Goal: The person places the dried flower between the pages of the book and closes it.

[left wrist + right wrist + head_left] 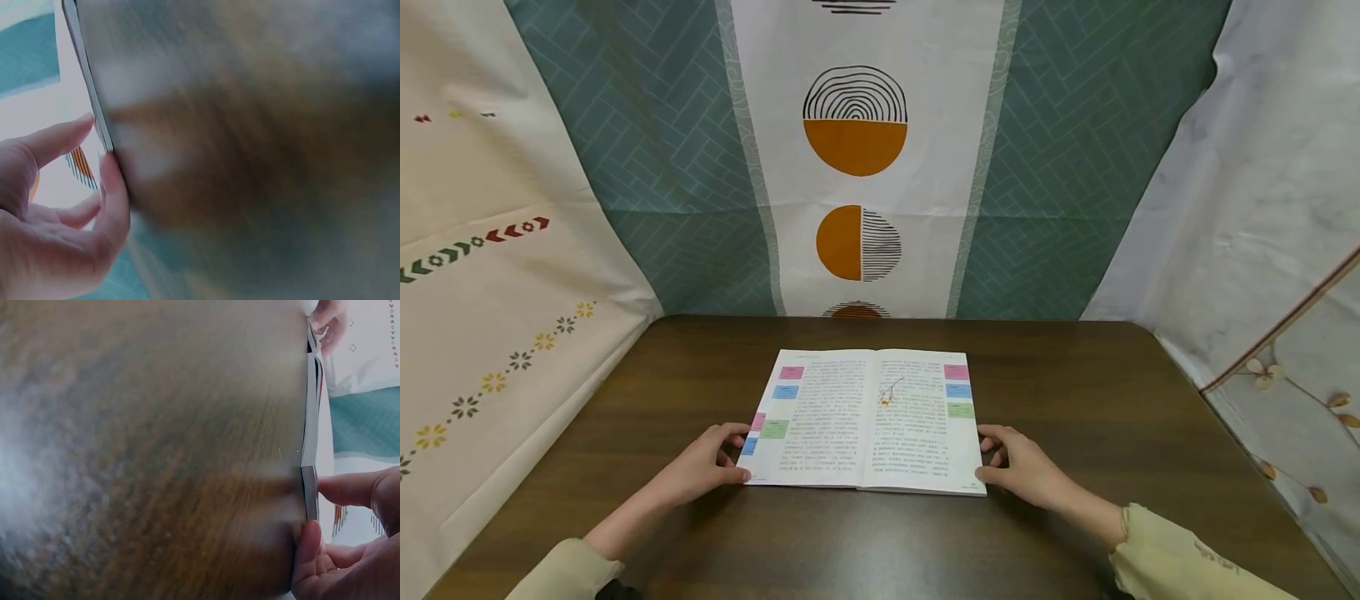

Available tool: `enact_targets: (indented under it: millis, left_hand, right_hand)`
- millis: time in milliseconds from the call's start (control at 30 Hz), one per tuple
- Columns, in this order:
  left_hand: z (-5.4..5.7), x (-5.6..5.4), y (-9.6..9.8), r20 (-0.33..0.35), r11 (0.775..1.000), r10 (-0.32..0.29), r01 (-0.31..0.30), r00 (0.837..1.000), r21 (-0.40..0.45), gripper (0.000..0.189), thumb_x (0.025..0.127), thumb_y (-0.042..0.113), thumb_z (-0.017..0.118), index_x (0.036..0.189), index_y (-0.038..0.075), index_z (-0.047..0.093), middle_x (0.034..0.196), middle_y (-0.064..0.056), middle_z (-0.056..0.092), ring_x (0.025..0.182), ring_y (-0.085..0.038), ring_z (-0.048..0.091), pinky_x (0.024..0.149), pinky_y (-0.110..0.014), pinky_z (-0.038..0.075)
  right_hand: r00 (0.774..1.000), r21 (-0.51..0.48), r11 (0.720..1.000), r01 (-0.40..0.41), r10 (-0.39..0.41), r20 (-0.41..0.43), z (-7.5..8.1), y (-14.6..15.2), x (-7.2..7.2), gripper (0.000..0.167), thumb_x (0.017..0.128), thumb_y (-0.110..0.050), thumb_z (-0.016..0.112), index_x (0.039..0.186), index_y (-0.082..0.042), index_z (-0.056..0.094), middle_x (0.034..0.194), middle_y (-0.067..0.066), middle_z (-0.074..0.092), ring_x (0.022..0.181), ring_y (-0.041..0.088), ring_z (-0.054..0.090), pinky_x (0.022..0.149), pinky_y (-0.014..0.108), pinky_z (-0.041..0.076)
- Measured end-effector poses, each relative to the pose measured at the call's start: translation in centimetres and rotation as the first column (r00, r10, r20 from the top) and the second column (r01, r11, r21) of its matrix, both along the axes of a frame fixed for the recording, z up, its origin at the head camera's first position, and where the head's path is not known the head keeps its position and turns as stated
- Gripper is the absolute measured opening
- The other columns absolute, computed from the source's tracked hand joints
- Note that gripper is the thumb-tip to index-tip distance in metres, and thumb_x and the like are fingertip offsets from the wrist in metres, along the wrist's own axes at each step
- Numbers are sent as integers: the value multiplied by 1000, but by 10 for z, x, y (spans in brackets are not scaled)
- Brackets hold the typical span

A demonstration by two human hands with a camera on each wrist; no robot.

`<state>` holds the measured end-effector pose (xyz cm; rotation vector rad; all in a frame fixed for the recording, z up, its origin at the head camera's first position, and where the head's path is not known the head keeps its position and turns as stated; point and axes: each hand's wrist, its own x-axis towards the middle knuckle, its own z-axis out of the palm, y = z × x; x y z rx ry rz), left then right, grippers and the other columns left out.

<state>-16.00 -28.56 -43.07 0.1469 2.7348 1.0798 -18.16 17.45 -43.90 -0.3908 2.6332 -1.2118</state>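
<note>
An open book (pixel 917 467) lies on the brown wooden table, its pages covered in small print with pink, blue and green blocks along the outer margins. A small drawing of a twig appears beside the middle fold. My left hand (pixel 706 462) holds the book's left edge near the lower corner, fingers bent. At the lower right edge, my right hand (pixel 1018 467) holds on in the same way. The right wrist view shows the thumb and a bent finger of that hand at the page block (pixel 310 419). Seen from the left wrist, thumb and finger meet the book's edge (pixel 94 94).
The table (pixel 1060 383) extends around the book on all sides. Behind it hangs a green and white cloth (pixel 940 167) with orange half circles. Patterned white cloths (pixel 497 333) drape at the left and right sides.
</note>
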Motion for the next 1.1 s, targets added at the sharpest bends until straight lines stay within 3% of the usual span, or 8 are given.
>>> enact_targets:
  millis: [233,500,867,1100]
  left_hand:
    - [4,-10,15,-13,987,104,-105,994,-121,64,73,18,86,120,-13,54,100,-14,57,83,-20,51,67,-27,44]
    - [7,-14,20,45,981,170,-164,985,-105,66,70,18,89,117,-11,52,99,-16,58,84,-21,52,72,-30,45]
    - [7,-13,23,25,978,163,-158,986,-135,70,71,18,88,121,-12,50,103,-17,60,88,-22,54,77,-33,49]
    - [8,-13,25,-24,981,129,-132,991,-139,80,69,17,89,128,-14,46,109,-20,61,89,-24,57,76,-35,51]
  right_hand:
    - [1000,7,1000,-23,23,-20,0,-1,1,64,82,-4,76,138,9,47,106,11,55,80,15,52,56,23,44]
    - [999,33,999,-18,19,-30,-1,-2,1,64,83,-4,76,139,7,48,104,8,54,79,14,51,57,23,43]
    - [1000,40,999,-5,6,-17,0,-2,3,64,82,-3,76,139,7,48,103,8,54,80,16,51,56,23,43]
    - [1000,34,999,-11,11,-25,-1,-2,3,65,83,-4,75,140,7,47,103,8,54,81,16,51,58,23,42]
